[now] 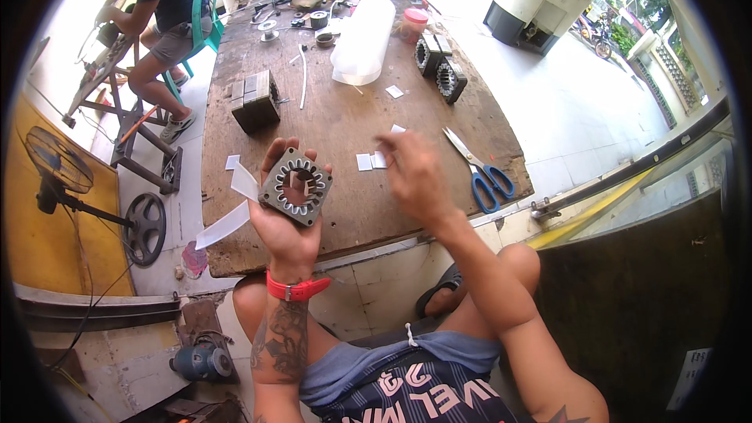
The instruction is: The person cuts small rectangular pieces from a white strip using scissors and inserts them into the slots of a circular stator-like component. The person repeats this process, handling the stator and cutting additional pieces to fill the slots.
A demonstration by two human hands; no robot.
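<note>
Reading this frame from left to right, I come first to two white strips [223, 227] at the left of centre. One slants to the lower left and the other to the upper left; I cannot tell if they are joined behind the hand. Close beside them is the left hand [291, 238], with the palm turned up. Its fingers are curled behind the slotted core [315, 205] and have hold of it, so this square metal piece rests on the palm, raised over the tabletop [345, 223]. The core is almost as wide as it is high, so I see no clear long axis on its face; its round hole looks up toward my camera, slightly tilted.

Going right, near the middle of the frame, some small white pieces [364, 162] lie flat on the tabletop, between the core and the right hand [415, 176]. For me this is the relation that matters: the pieces are just left of the right fingers and partly under them, with one more at their upper edge, while the left hand is farther away. The right fingers point to the upper left and look bent, but they are blurred; I cannot tell how wide they are parted, or if they pinch something. Farther right, apart from this hand, lie the blue-handled scissors [492, 186].
</note>
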